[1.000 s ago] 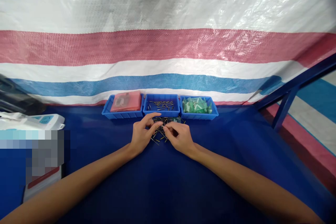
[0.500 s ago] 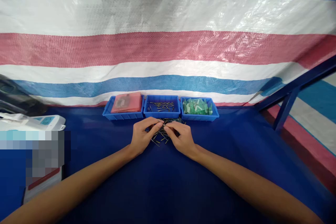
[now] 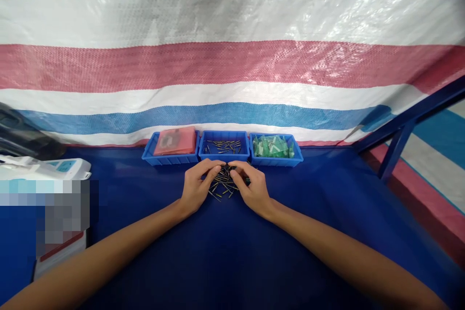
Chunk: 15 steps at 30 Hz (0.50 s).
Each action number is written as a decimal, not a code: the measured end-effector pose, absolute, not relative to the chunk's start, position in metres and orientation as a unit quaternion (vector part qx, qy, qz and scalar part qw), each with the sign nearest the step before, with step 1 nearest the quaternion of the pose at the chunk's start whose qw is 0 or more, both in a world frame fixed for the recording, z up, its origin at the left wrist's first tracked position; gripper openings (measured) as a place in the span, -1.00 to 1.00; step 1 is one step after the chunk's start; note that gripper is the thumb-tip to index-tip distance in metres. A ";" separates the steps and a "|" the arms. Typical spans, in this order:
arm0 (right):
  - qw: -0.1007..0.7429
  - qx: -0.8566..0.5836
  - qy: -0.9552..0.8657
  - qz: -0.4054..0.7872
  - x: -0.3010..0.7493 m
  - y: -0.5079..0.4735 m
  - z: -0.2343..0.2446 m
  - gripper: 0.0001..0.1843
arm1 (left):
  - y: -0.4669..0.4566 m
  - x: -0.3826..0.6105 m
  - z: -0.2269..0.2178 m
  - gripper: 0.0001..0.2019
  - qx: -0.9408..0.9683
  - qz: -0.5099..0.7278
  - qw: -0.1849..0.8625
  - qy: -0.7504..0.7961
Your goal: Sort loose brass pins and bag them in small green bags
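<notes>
My left hand point(image 3: 198, 185) and my right hand point(image 3: 254, 188) are curled toward each other over a loose pile of thin metal rods point(image 3: 223, 188). The rods are dark with brassy, yellowish parts and lie criss-cross on the blue table. Both index fingertips nearly meet at the far side of the pile, with the thumbs bent in below them. The fingers are closed, and whatever they grip is hidden behind them. Just beyond stands a blue bin point(image 3: 224, 157) with several similar rods in it.
A left blue bin point(image 3: 174, 160) holds red packets point(image 3: 176, 141); a right blue bin point(image 3: 276, 161) holds green packets point(image 3: 272, 146). A white device point(image 3: 69, 169) sits at far left on the table point(image 3: 225, 261). A blue metal frame point(image 3: 399, 138) stands at right, before a striped sheet point(image 3: 225, 65).
My thumbs have drawn apart and away from the meeting point of my fingers, showing more of the pile. My wrists and the bins have barely moved.
</notes>
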State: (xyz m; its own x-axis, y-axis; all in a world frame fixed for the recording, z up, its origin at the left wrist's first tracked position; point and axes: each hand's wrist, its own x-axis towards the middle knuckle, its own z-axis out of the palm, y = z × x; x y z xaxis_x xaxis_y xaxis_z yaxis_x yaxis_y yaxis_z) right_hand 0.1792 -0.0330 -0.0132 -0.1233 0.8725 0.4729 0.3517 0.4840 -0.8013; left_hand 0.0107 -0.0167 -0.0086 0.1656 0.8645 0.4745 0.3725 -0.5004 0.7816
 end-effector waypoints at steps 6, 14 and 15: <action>0.488 -0.405 -0.734 0.244 0.179 -0.031 -0.013 -0.80 | -0.018 0.012 -0.013 -0.78 0.688 0.493 0.300 0.440; 0.437 -0.376 -0.775 0.259 0.178 -0.029 -0.014 -0.74 | -0.018 0.013 -0.011 -0.80 0.694 0.484 0.295 0.443; 0.432 -0.375 -0.779 0.258 0.177 -0.029 -0.014 -0.71 | -0.019 0.013 -0.011 -0.80 0.695 0.484 0.295 0.443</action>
